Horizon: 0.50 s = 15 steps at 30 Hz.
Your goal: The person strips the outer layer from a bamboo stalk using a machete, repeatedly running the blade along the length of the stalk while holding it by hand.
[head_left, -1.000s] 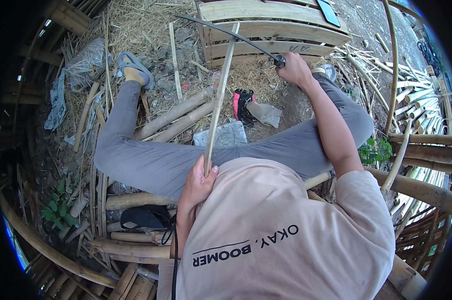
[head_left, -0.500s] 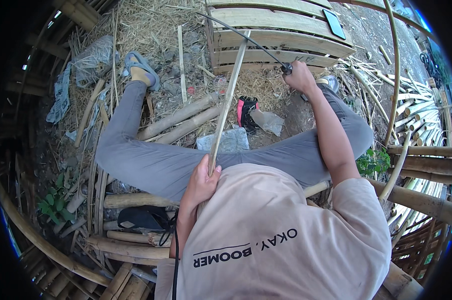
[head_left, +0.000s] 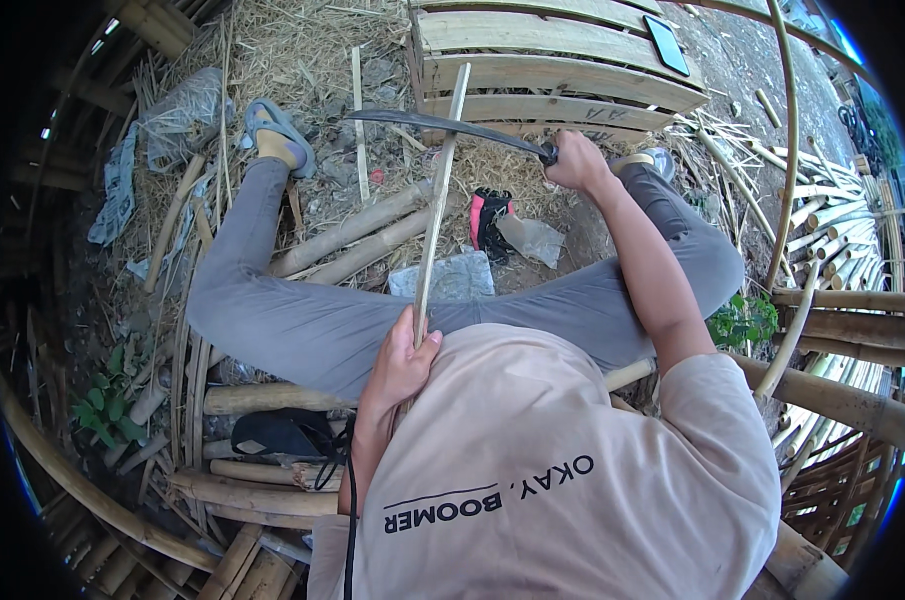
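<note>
My left hand [head_left: 404, 362] is wrapped round the lower part of a long split bamboo strip [head_left: 436, 205], close against my shirt. The strip slants up and away from me, its far end in front of a wooden slatted crate [head_left: 532, 72]. In my right hand [head_left: 578, 160] is the dark handle of a machete, its fingers closed. The long dark machete blade [head_left: 402, 119] points left and crosses the strip's upper part, seemingly touching it. Between my legs lie a red-and-black object [head_left: 490, 222], perhaps a glove, and a flattened pale packet [head_left: 442, 276].
A phone [head_left: 666, 45] lies on the crate. Two bamboo poles [head_left: 357, 240] rest on the straw-covered ground. Stacked cut bamboo [head_left: 837, 235] stands at the right, beside bamboo rails. A black bag or shoe-like item [head_left: 284, 434] sits at my left hip.
My right hand has moved slightly nearer and left; the machete has come down along the strip, its blade now lying flatter. The strip's far end has shifted a little left.
</note>
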{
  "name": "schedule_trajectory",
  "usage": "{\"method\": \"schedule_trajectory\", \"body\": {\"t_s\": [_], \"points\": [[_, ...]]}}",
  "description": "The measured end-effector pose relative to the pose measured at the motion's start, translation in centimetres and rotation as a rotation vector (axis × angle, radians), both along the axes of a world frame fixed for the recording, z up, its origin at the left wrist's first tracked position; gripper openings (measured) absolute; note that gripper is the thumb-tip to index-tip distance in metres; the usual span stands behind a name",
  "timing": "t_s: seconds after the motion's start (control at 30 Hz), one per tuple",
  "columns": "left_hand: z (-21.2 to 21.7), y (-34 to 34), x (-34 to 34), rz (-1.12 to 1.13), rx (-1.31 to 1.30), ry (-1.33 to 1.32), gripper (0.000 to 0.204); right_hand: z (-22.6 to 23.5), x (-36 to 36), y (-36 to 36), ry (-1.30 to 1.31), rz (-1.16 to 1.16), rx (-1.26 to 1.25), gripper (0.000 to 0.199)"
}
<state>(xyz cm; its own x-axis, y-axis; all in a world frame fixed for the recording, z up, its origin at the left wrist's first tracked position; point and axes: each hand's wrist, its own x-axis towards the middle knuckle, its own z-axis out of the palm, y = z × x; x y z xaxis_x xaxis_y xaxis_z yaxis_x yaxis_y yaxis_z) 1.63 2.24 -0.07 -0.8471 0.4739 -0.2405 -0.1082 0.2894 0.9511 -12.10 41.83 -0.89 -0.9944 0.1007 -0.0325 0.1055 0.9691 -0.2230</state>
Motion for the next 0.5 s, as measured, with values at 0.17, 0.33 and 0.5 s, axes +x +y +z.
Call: {"method": "schedule_trajectory", "body": {"t_s": [0.17, 0.33, 0.5], "points": [[0.4, -0.2, 0.4, 0.022, 0.044, 0.044, 0.018, 1.8, 0.1, 1.0, 0.091, -0.181, -0.070, 0.027], [1.3, 0.6, -0.8, -0.023, 0.009, 0.075, 0.015, 2.8, 0.7, 0.9, 0.164, -0.073, -0.132, 0.021], [1.7, 0.9, -1.1, -0.026, -0.069, 0.092, 0.017, 4.1, 0.9, -2.1, 0.148, 0.031, -0.029, 0.022]]}}
